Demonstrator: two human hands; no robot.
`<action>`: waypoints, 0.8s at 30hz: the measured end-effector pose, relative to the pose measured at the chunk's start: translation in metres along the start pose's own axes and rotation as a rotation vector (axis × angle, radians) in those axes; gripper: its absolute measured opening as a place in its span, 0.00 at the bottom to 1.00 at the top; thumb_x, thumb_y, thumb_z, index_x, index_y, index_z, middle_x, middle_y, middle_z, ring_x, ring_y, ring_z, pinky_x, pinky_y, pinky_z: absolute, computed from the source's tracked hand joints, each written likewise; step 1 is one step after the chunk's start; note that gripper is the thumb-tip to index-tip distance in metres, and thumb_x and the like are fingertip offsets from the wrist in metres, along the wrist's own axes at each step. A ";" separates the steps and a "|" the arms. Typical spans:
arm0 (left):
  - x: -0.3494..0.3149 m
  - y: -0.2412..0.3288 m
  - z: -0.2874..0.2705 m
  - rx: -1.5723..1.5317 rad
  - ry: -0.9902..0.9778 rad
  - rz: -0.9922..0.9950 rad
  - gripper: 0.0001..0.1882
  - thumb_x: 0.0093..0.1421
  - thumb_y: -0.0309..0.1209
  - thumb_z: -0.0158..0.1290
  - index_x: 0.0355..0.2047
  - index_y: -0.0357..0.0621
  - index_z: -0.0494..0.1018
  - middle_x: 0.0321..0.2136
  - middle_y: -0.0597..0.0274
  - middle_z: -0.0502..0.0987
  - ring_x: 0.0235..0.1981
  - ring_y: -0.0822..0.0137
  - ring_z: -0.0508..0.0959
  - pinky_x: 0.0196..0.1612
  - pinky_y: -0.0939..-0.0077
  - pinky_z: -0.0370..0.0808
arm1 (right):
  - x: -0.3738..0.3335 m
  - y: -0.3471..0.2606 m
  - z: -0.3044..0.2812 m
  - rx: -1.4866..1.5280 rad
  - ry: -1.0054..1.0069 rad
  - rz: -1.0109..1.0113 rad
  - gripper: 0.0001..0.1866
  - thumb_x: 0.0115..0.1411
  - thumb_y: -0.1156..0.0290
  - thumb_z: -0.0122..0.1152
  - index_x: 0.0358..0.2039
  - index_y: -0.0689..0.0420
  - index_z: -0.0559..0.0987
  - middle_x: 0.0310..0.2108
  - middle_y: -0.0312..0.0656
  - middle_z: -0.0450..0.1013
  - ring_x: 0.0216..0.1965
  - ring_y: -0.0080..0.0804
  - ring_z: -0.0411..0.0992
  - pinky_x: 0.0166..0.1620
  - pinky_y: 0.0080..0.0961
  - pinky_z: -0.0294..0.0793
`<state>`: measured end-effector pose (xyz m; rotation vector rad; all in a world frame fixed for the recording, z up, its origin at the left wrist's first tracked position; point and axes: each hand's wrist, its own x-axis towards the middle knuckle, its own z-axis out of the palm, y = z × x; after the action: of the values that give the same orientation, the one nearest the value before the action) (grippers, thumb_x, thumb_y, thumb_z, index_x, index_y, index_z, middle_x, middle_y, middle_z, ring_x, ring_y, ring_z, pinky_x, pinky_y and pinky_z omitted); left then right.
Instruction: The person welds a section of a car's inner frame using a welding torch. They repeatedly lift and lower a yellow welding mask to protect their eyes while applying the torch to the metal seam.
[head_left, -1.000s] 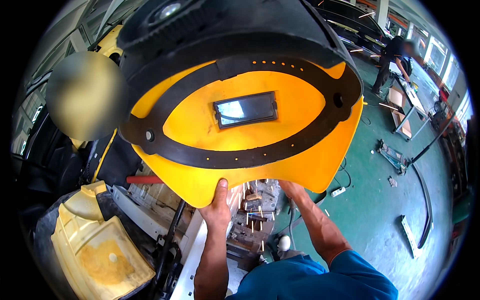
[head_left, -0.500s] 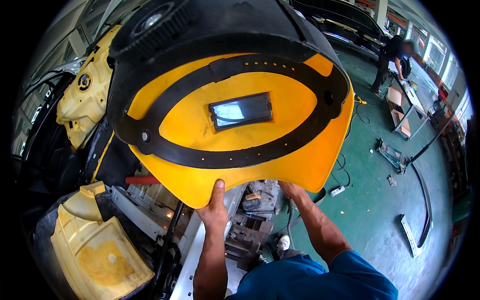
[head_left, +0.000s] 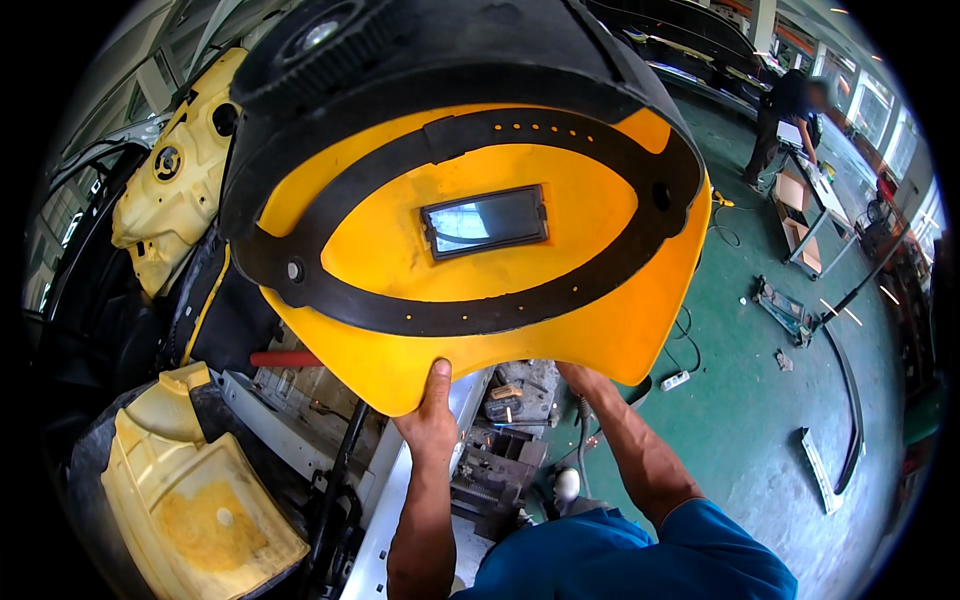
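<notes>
Green floor [head_left: 735,400], power strip [head_left: 675,381] | yellow mask [head_left: 480,205] blocks view | hands: left [head_left: 430,420] pinches it; right [head_left: 585,379] half-hidden, grip unclear

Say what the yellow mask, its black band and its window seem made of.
Yellow mask: likely moulded plastic, satin, smoothly curved with a thin edge.
Black band: matt, probably flexible plastic, with small holes.
Window: a glossy pane with a bright patch, glass or clear plastic; I cannot tell which.
</notes>
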<state>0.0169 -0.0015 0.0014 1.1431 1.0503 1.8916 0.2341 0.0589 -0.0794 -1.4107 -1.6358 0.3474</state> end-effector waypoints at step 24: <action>-0.002 -0.003 0.003 -0.010 0.014 -0.012 0.30 0.61 0.18 0.55 0.62 0.35 0.59 0.57 0.53 0.68 0.56 0.60 0.70 0.61 0.65 0.66 | -0.009 0.035 0.013 -0.252 0.076 -0.191 0.15 0.66 0.60 0.52 0.47 0.53 0.79 0.45 0.47 0.76 0.48 0.50 0.72 0.51 0.43 0.69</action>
<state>0.0209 -0.0007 -0.0010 1.1167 1.0517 1.8965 0.2456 0.0664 -0.1154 -1.4164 -1.7807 -0.0239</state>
